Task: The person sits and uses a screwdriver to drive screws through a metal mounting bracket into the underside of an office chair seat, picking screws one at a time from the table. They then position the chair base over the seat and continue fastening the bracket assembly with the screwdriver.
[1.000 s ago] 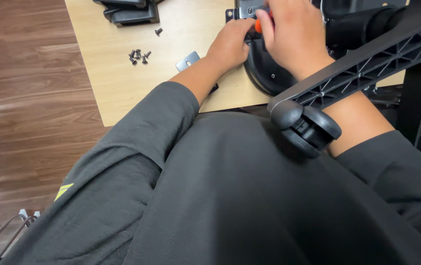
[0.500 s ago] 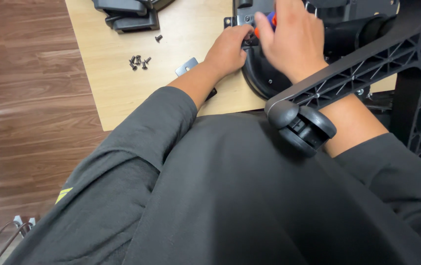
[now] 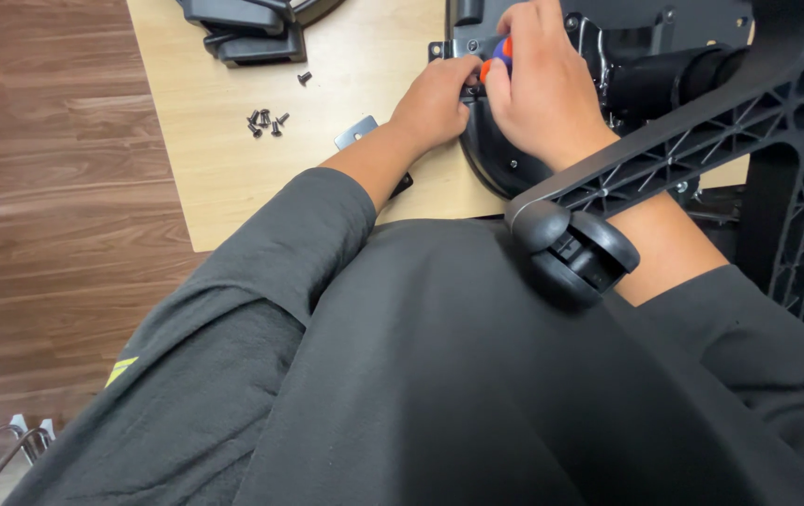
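Right hand (image 3: 541,94) at upper centre of frame, fingers clenched round orange-and-blue screwdriver (image 3: 496,58), tip hidden behind knuckles. Left hand (image 3: 435,98) just beside it, fingers pinched on edge of black chair mechanism (image 3: 514,169) lying on worktop (image 3: 233,159). Loose screws (image 3: 264,122) sat well apart, upper left; small metal plate (image 3: 357,131) near left forearm. Caster wheel (image 3: 575,253) hung over lap. Risk, as judged: driver slipping off unseen screw head toward left fingers; forearm sweeping plate off edge.

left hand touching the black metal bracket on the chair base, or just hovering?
Touching. The head view shows the left hand with its fingertips pressed against the black metal bracket, no gap visible, beside the right hand gripping the orange-handled tool.
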